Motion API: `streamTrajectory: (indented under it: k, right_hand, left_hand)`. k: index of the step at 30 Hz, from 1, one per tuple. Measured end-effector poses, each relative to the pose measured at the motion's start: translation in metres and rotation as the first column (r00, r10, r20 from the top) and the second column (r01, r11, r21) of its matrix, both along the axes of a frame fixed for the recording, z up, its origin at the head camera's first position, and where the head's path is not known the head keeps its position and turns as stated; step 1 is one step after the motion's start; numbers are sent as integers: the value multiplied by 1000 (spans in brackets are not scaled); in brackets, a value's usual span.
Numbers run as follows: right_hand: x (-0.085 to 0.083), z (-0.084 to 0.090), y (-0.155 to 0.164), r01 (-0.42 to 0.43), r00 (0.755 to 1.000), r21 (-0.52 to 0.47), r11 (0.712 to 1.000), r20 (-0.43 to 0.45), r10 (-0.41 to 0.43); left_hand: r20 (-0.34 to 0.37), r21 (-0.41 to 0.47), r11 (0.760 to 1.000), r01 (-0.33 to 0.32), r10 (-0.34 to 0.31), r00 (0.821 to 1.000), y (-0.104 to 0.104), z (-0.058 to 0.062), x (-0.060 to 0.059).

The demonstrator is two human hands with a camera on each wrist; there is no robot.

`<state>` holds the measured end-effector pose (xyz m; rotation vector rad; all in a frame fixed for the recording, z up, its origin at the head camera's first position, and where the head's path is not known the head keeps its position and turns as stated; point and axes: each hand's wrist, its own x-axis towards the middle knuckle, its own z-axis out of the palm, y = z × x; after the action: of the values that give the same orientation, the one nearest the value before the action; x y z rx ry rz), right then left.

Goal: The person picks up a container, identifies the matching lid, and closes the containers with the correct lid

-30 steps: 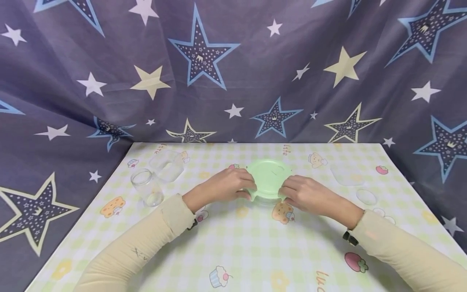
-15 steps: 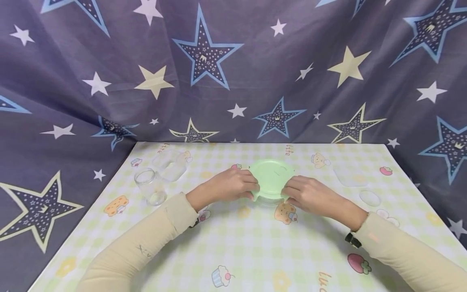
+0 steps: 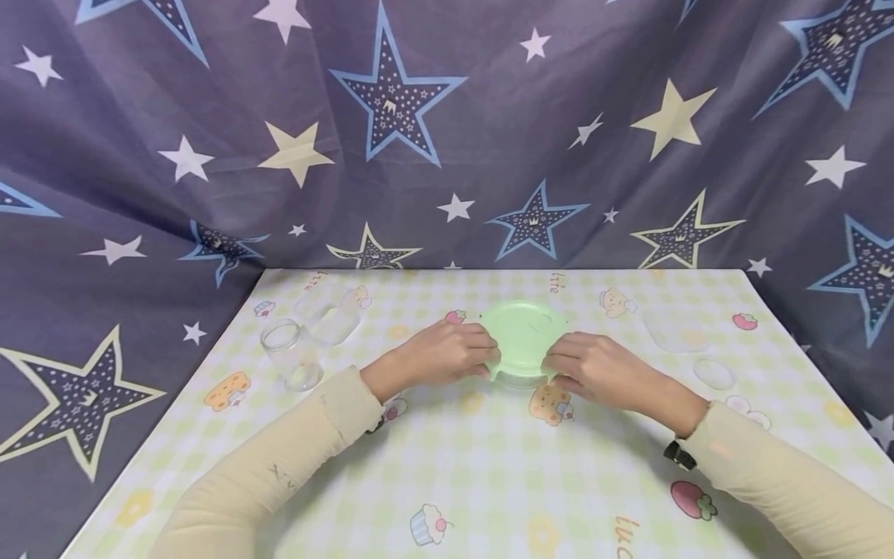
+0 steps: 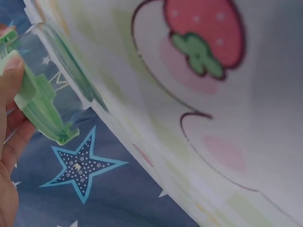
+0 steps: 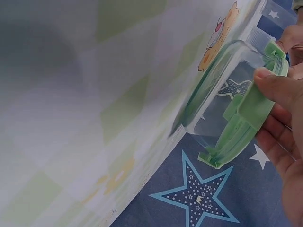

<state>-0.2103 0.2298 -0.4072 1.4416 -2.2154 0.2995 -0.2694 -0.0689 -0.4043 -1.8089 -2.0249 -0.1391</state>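
Observation:
A round clear container (image 3: 518,378) with a pale green lid (image 3: 524,334) stands at the table's middle. My left hand (image 3: 469,349) grips the lid's left edge, fingers curled over a side clasp. My right hand (image 3: 567,362) grips the right edge the same way. In the left wrist view my left hand (image 4: 9,90) presses a thumb on a green clasp (image 4: 40,106) against the container's glass wall (image 4: 57,56). In the right wrist view my right hand (image 5: 279,94) presses a green clasp (image 5: 246,116) against the container (image 5: 218,94).
A small glass jar (image 3: 290,355) stands at the left, with another clear container (image 3: 328,314) behind it. Two clear lids (image 3: 673,330) (image 3: 714,374) lie at the right. The chequered tablecloth (image 3: 447,466) covers the table; a starred curtain (image 3: 447,132) hangs behind.
Both hands stay on the lid's clasps; only the head view has shifted slightly.

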Motion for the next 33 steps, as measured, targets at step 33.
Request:
streamTrajectory:
  k: [33]
  right_hand:
    - [7,1,-2,88,996,31,996,3,-88]
  left_hand:
    - [50,-43,998,-41,43,998,4,7,3]
